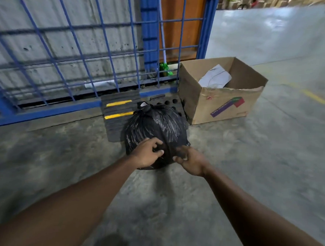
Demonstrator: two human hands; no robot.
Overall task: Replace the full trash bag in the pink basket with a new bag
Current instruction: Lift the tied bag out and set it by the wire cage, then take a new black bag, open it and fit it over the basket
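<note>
- Far left in my feed, a blue wire-mesh gate (67, 48) stands in front of a grey concrete wall (50, 19); its bottom rail meets the concrete floor (62, 151).
- At the foot of the gate lies a black rubber ramp (119, 109) with two yellow stripes, its near edge on the floor.
- My left hand (146, 156) reaches forward, fingers curled and spread loosely against the near left side of the bag; they touch the plastic, but I cannot tell whether they are gripping it.
- The full black trash bag (157, 126) sits on the floor at centre, tied shut in a knot at its top, its far side resting against the ramp and just beside the box.
- My right hand (189, 162) is at the bag's near right side, fingers partly bent and fingertips on the plastic; whether it pinches any film I cannot tell, since this hand is a little blurred.
- Behind the gate, something green (165, 68) stands by a blue post (149, 28).
- To the right, an open cardboard box (224, 103) stands on the floor, with white paper (215, 77) inside it.
- At the far top right, stacked cartons (258, 2) show, too small to make out.
</note>
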